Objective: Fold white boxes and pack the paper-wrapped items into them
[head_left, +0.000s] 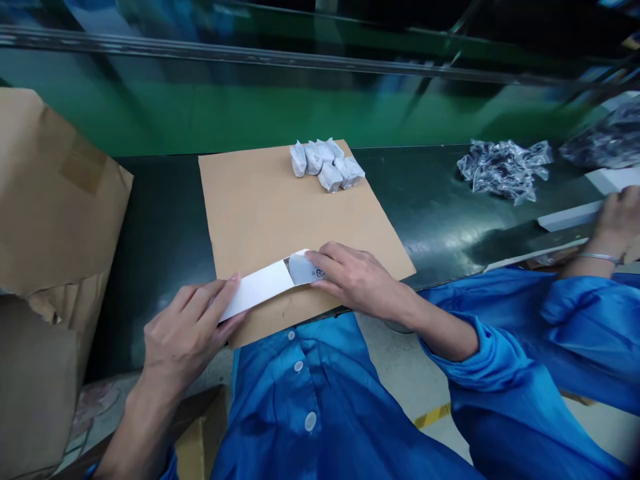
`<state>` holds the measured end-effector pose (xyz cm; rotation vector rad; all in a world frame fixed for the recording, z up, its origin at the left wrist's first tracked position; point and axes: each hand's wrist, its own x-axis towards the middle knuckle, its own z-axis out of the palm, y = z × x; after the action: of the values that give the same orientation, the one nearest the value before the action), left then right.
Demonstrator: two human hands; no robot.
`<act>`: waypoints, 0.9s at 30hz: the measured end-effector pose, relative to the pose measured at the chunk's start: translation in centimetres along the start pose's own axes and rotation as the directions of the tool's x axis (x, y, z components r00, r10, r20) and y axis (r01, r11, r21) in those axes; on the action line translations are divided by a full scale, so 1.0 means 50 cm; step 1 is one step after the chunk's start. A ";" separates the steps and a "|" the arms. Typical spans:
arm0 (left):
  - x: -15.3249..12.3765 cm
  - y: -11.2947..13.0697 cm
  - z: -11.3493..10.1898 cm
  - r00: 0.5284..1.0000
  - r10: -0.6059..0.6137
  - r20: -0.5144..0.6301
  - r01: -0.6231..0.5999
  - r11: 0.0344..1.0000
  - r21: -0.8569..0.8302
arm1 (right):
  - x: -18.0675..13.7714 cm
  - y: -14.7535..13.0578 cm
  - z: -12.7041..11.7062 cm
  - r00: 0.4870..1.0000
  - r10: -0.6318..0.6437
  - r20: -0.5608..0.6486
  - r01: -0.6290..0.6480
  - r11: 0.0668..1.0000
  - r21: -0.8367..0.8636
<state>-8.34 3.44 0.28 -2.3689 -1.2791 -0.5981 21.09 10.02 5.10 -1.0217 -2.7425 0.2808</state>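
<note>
A long, narrow white box is tilted over the front part of a flat cardboard sheet. My left hand is closed around its left end. At the box's right end, my right hand pinches a small white packet with dark print. The packet's left part sits at the box's opening, and the fingers hide some of its right part. Whether the packet is partly inside the box is hard to tell. Several white wrapped packets lie bunched at the sheet's far right corner.
On the left stands a large brown carton. Crumpled clear plastic bags lie on the dark bench to the right. A co-worker's hand is by a white box piece at the right edge. A green panel runs behind the bench.
</note>
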 end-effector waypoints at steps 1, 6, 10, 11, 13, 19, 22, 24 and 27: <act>0.001 0.003 -0.003 1.000 0.018 0.001 -0.018 1.000 0.000 | 0.000 0.000 -0.005 0.998 -0.031 0.056 0.029 0.999 0.028; 0.004 0.018 -0.015 0.997 0.062 -0.035 -0.063 0.998 -0.024 | 0.014 0.009 -0.023 0.997 -0.048 0.052 0.031 0.955 0.294; 0.001 0.023 -0.022 0.996 0.037 -0.081 -0.038 0.999 -0.012 | 0.024 0.006 -0.034 0.983 0.183 0.030 -0.168 0.811 0.561; 0.001 0.021 -0.023 0.996 0.039 -0.081 -0.040 0.999 -0.014 | 0.026 0.006 -0.036 0.976 0.210 0.049 -0.197 0.777 0.598; 0.002 0.017 -0.022 0.997 0.042 -0.063 -0.045 0.997 -0.056 | 0.028 0.005 -0.038 0.972 0.214 0.092 -0.224 0.746 0.628; 0.017 0.022 -0.004 0.999 0.041 -0.015 -0.042 0.995 -0.093 | 0.033 -0.003 -0.021 0.982 0.151 0.109 -0.186 0.779 0.599; 0.025 0.035 0.005 1.000 0.016 -0.016 -0.016 1.000 -0.004 | 0.034 -0.004 -0.016 0.981 0.128 0.147 -0.194 0.685 0.702; 0.028 0.040 0.008 1.000 0.000 -0.022 0.001 0.999 0.039 | 0.031 -0.008 -0.010 0.978 0.115 0.176 -0.210 0.574 0.792; 0.037 0.049 0.013 1.000 0.015 -0.015 -0.014 0.997 0.079 | 0.029 -0.022 0.013 0.973 0.156 0.171 -0.228 0.521 0.822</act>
<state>-5.23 3.81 0.41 -2.3034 -1.2551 -0.5503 19.17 10.10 4.91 -0.9805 -2.0302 1.5299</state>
